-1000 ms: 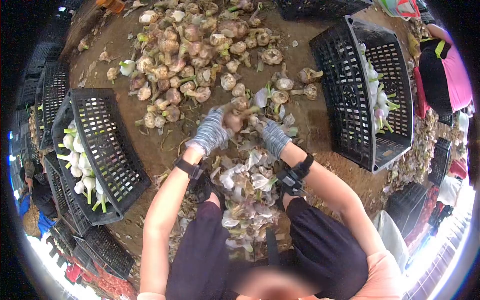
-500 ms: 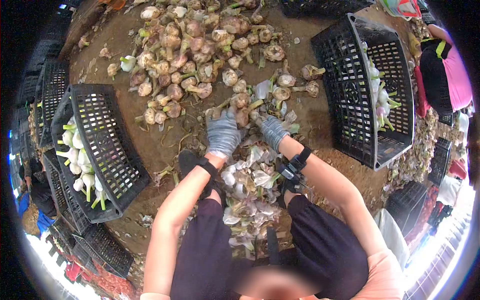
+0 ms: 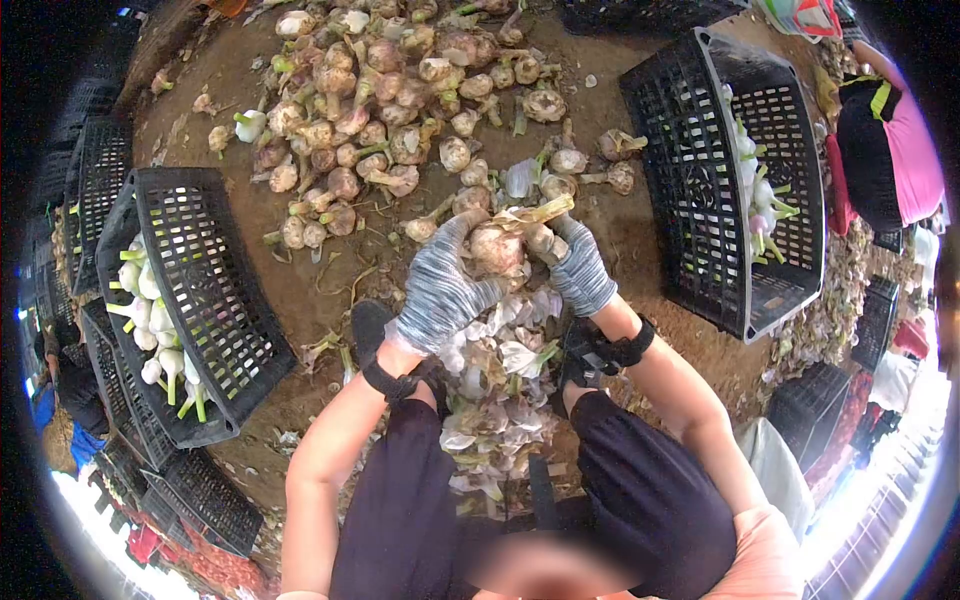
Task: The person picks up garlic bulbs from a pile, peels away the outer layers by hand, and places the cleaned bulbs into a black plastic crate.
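Note:
My left hand [image 3: 443,285], in a grey striped glove, is wrapped round a large unpeeled garlic bulb [image 3: 497,250] with brown, dirty skin. The bulb's dry stalk points up and to the right. My right hand [image 3: 582,272], gloved alike, closes on the bulb's right side by the stalk; its exact fingertip contact is partly hidden. Below both hands, a heap of loose papery garlic skins [image 3: 495,430] lies between my feet. Just beyond them spreads a pile of unpeeled garlic bulbs [image 3: 385,100] with stalks on.
A black plastic crate [image 3: 215,290] with cleaned white garlic [image 3: 155,310] stands at left. Another black crate [image 3: 690,180] at right also holds white garlic [image 3: 760,200]. A person in pink and black [image 3: 890,150] is at the far right. More crates [image 3: 205,500] stand at lower left.
Both hands have come back from the pile's near edge towards me. They now hold up a large garlic bulb. The view has shifted slightly.

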Demonstrator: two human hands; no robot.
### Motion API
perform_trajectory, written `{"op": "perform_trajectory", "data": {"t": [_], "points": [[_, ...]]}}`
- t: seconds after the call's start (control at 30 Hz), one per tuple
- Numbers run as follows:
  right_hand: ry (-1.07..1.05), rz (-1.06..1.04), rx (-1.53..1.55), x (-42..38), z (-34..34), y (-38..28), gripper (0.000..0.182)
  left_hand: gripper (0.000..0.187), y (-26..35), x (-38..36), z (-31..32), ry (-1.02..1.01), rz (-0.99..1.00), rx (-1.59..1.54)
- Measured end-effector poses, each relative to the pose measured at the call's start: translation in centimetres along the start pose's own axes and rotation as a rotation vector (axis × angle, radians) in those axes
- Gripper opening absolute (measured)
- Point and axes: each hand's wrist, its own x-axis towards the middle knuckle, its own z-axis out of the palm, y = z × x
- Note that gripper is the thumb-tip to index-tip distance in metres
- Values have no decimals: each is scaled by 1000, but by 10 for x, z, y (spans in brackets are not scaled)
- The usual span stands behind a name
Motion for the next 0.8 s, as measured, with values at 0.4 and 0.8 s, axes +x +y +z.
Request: {"op": "perform_trajectory", "data": {"t": [0.4, 0.8], "points": [[-119, 160, -27, 2, -18, -21, 27, 69, 16, 3, 0, -72, -144, -267], [-219, 119, -31, -9, -16, -43, 26, 47, 2, 13, -22, -181, -854, -1190]]}}
